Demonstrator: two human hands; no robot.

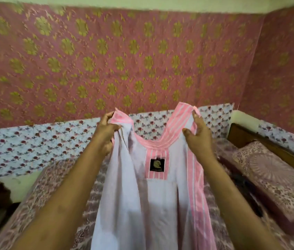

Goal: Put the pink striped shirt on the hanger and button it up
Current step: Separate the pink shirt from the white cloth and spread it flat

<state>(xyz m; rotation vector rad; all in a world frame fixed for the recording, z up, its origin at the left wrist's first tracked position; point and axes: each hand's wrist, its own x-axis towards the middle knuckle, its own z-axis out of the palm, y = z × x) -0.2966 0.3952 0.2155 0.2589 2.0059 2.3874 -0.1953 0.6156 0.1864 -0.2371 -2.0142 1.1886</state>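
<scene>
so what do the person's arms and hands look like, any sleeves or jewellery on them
Both forearms are bare all the way to the bottom edge of the picture, with no sleeve or cuff in view. The left hand and the right hand show no gloves, rings, watch or bracelet. The picture is blurred, so small details could be missed.
</scene>
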